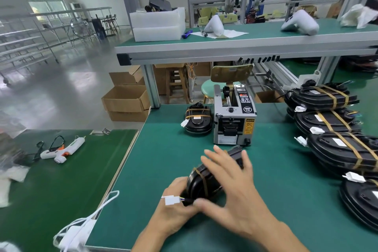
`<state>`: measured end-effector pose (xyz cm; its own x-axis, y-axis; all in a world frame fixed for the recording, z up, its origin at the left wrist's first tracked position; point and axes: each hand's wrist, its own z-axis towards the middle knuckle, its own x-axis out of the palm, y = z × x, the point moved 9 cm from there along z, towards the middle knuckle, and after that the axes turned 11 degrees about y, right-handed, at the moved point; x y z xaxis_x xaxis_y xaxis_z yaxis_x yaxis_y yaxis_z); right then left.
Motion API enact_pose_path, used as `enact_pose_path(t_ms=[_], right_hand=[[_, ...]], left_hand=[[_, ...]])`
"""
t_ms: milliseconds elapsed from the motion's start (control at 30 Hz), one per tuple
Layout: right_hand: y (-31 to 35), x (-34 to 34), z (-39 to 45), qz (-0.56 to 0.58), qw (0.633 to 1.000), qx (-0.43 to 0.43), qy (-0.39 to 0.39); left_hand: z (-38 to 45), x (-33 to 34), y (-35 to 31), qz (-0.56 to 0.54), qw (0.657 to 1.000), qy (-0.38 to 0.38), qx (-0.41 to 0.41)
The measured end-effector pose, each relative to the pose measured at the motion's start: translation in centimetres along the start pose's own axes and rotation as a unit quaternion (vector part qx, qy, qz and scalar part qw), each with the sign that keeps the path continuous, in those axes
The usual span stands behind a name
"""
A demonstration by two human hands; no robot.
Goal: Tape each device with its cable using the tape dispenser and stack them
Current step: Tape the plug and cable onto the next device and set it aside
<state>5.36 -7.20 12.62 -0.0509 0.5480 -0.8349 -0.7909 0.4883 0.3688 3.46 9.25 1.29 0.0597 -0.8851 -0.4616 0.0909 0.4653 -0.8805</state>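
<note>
Risk of the tape (201, 178) going on crooked or lifting, should the device (206, 180) roll while tilted on edge. Risk too of the loose connector (171, 199) slipping out and dragging its cable free of the band. Device pinned between both hands, off the mat. Left hand (176, 198) curled around its near end, beside the connector. Right hand (231, 186) spread flat over the top, fingers straight, pressing. Dispenser (234, 116) just beyond the fingertips; taped stack (335, 129) well off to the right.

Black device (201, 182), tan tape band (204, 183), white connector (170, 199), green mat (167, 149)
</note>
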Motion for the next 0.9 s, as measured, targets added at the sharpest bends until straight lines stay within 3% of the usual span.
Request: enact_pose_path(t_ms=[67,133,200,267,500,633,900], right_hand=[[-2.8,-2.7,-0.1,0.084,0.989,0.072,-0.102],[-7.3,-3.7,0.4,0.179,0.951,0.204,-0.149],[-11.0,-3.2,1.2,0.213,0.915,0.321,-0.118],[-13.3,-2.4,2.5,0.199,0.901,0.381,-0.064],[-15.4,-0.3,6.7,0.199,0.889,0.413,0.016],[-16.0,-0.1,7.8,0.201,0.890,0.408,0.033],[-17.3,0.9,8.3,0.288,0.852,0.436,0.037]], left_hand=[[0.0,-0.1,-0.6,0.017,1.000,0.000,0.008],[0.0,0.0,-0.6,0.023,1.000,0.010,0.006],[-0.1,0.1,-0.6,0.025,0.999,0.020,0.008],[-0.2,0.1,-0.8,0.024,0.999,0.021,0.012],[-0.1,0.0,-0.2,0.016,1.000,0.018,-0.003],[0.0,0.1,-0.3,0.030,0.999,0.027,0.007],[-0.1,-0.1,-1.1,0.050,0.998,0.030,0.037]])
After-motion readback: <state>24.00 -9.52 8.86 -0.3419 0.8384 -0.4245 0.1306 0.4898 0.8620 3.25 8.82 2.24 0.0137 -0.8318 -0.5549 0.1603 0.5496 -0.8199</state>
